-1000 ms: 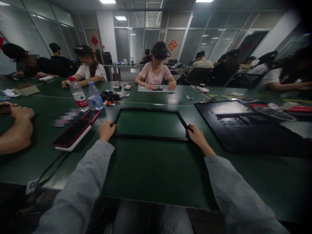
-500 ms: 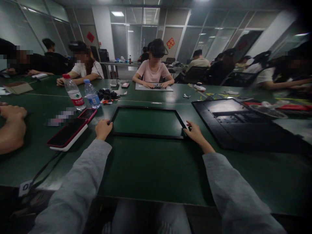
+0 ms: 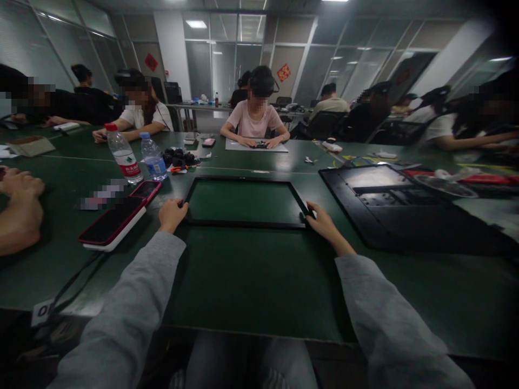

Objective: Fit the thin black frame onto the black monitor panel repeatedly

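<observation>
A thin black rectangular frame (image 3: 247, 225), like a screen bezel, is held level in front of me; the green table (image 3: 251, 281) shows through its middle. My left hand (image 3: 173, 215) grips its left side, thumb on top. At the opposite side my right hand (image 3: 322, 220) is closed on the frame's right edge, its lower fingers partly hidden. Whether the frame touches the table or hovers just over it I cannot tell. To the right of my right hand lies a large black panel (image 3: 352, 208), apart from the frame.
Left of my left hand lie a phone in a red case (image 3: 115, 219) on a white block, and two bottles: one red-capped (image 3: 125, 156), one blue-capped (image 3: 153, 159). Another person's arm (image 3: 20, 210) rests at the far left. Across the table sits a person in pink (image 3: 254, 119).
My right hand and the right end of the frame have shifted very slightly to the left. My left hand keeps its hold in almost the same place.
</observation>
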`<state>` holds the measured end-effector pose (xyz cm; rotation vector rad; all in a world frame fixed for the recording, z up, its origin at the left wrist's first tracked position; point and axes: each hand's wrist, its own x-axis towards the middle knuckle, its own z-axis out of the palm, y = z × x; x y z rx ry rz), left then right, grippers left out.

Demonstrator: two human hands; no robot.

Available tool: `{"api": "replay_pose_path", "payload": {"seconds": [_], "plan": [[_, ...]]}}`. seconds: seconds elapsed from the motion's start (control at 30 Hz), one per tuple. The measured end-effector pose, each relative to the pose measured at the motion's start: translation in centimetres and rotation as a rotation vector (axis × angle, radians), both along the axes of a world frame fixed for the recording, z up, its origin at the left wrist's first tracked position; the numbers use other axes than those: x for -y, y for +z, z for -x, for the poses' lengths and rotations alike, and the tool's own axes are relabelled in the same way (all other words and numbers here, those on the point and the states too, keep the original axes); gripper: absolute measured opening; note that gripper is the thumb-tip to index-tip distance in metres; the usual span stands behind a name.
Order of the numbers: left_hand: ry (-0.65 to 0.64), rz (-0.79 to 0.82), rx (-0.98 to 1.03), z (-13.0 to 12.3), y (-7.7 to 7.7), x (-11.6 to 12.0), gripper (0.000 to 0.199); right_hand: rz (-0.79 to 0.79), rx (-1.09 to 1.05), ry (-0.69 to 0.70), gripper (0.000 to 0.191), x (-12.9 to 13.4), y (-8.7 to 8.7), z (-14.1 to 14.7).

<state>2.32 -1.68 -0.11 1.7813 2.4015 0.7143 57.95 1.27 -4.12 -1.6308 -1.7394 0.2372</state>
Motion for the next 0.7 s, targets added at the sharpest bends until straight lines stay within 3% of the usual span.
{"api": "replay_pose_path", "payload": {"seconds": [0.23,0.5,0.7], "plan": [[-0.152,-0.074,0.077,-1.0,0.3,0.3,0.062,-0.108,0.086,-0.076,0.063,-0.2,0.2,0.0],[-0.521,0.136,0.017,-1.7,1.8,1.9,0.087,0.0,0.097,-0.107,0.065,-0.1,-0.2,0.2],[-0.569,0.098,0.018,-2.2,1.9,1.8,0.054,-0.04,0.012,-0.097,0.062,0.1,0.3,0.4]]}}
